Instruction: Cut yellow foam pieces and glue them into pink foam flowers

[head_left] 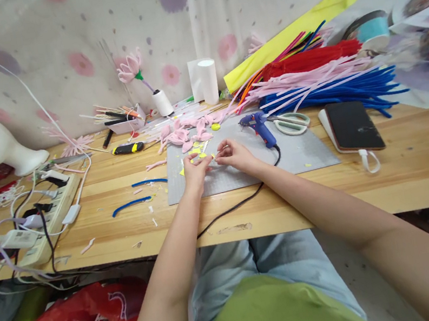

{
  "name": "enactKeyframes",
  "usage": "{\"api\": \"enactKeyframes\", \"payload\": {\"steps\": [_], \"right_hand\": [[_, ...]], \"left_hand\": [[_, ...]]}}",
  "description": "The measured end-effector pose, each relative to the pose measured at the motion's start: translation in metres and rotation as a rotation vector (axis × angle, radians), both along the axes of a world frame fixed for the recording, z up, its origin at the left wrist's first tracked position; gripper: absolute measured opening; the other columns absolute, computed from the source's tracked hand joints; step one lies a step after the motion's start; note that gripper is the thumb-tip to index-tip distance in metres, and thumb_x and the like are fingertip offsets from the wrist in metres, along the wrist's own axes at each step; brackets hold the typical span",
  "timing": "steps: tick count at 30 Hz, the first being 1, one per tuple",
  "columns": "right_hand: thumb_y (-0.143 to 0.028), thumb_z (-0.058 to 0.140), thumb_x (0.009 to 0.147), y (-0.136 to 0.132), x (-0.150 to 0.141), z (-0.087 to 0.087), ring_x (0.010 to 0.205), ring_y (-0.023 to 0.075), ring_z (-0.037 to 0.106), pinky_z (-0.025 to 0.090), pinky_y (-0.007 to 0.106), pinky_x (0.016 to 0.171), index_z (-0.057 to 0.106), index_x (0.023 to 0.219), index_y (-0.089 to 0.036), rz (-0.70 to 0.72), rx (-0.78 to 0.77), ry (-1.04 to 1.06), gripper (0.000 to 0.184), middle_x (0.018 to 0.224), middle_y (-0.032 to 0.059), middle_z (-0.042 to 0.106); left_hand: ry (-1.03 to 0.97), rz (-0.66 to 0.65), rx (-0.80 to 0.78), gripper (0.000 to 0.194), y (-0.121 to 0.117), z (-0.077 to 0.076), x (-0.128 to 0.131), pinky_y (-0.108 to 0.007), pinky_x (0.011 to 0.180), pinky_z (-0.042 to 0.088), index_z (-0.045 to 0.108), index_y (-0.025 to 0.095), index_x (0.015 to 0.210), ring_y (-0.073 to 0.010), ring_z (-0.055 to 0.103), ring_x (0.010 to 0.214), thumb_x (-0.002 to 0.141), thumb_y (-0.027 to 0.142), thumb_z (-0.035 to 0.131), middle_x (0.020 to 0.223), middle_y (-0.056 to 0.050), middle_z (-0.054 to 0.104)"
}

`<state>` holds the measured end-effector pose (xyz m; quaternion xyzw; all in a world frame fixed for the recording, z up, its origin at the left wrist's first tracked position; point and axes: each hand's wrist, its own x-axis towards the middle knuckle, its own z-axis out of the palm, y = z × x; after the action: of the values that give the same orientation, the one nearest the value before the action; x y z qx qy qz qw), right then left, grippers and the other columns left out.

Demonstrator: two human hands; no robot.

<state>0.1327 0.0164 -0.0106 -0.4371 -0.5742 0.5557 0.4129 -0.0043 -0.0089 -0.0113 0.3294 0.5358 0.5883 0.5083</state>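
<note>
Over the grey mat [304, 156], both hands meet with their fingertips nearly touching. My left hand [196, 171] is closed in a pinch, and my right hand [236, 157] pinches from the other side. Between the fingertips shows a tiny yellowish piece [214, 156], too small to make out well. Yellow scraps [197, 147] lie on the mat just beyond my left hand. Pink pipe-cleaner petals [180, 136] are heaped behind them, beside a small yellow disc [215, 126]. To the right of my right hand rests a blue hot glue gun [260, 128], its black cord running under my right forearm.
Scissors [292, 123] lie by bundles of blue pipe cleaners [330, 93]. A black device [351, 126] sits at right. At left are a power strip [55, 220], a utility knife [128, 148] and blue stems [131, 204]. A pink flower [131, 67] stands behind.
</note>
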Motion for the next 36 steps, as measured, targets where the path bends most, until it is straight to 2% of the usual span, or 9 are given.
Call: {"api": "enactKeyframes", "payload": {"steps": [9, 15, 19, 26, 36], "right_hand": [[-0.017, 0.065, 0.059, 0.0028, -0.0014, -0.0063, 0.062, 0.0111, 0.059, 0.044, 0.025, 0.062, 0.045, 0.080, -0.021, 0.021, 0.021, -0.009, 0.030, 0.064, -0.0060, 0.061], [-0.019, 0.066, 0.058, 0.0034, 0.0001, -0.0063, 0.062, 0.0111, 0.059, 0.045, 0.025, 0.062, 0.044, 0.080, -0.022, 0.047, 0.017, 0.009, 0.031, 0.065, -0.0056, 0.062], [-0.022, 0.067, 0.059, 0.0018, 0.0015, -0.0029, 0.062, 0.0113, 0.058, 0.045, 0.025, 0.062, 0.045, 0.080, -0.022, 0.020, 0.063, -0.027, 0.031, 0.066, -0.0047, 0.061], [-0.023, 0.065, 0.062, 0.0043, 0.0006, -0.0062, 0.067, 0.0124, 0.060, 0.049, 0.029, 0.068, 0.044, 0.079, -0.022, -0.073, 0.179, -0.056, 0.027, 0.070, -0.0033, 0.060], [-0.036, 0.070, 0.060, 0.0062, 0.0000, -0.0088, 0.068, 0.0135, 0.058, 0.047, 0.031, 0.069, 0.042, 0.083, -0.022, -0.073, 0.223, 0.006, 0.039, 0.072, -0.0023, 0.058]], "left_hand": [[0.013, -0.001, -0.028, 0.054, 0.0000, 0.0035, 0.0027, -0.022, 0.054, 0.043, 0.039, 0.019, 0.094, -0.0120, 0.061, 0.061, 0.055, 0.017, 0.075, 0.070, 0.000, 0.064], [0.032, -0.023, -0.037, 0.054, -0.0008, 0.0043, 0.0033, -0.022, 0.055, 0.043, 0.038, 0.019, 0.093, -0.0128, 0.063, 0.064, 0.054, 0.016, 0.076, 0.074, -0.002, 0.066], [0.072, 0.012, -0.038, 0.051, -0.0001, 0.0023, 0.0048, -0.023, 0.057, 0.043, 0.039, 0.019, 0.094, -0.0134, 0.063, 0.065, 0.057, 0.016, 0.074, 0.073, -0.002, 0.066], [0.206, 0.034, 0.052, 0.051, -0.0031, 0.0037, 0.0088, -0.024, 0.057, 0.044, 0.039, 0.021, 0.095, -0.0123, 0.061, 0.060, 0.058, 0.014, 0.073, 0.067, 0.002, 0.066], [0.327, 0.000, 0.103, 0.056, -0.0024, -0.0003, 0.0078, -0.023, 0.058, 0.043, 0.039, 0.022, 0.099, -0.0109, 0.057, 0.055, 0.056, 0.018, 0.074, 0.066, 0.003, 0.066]]}}
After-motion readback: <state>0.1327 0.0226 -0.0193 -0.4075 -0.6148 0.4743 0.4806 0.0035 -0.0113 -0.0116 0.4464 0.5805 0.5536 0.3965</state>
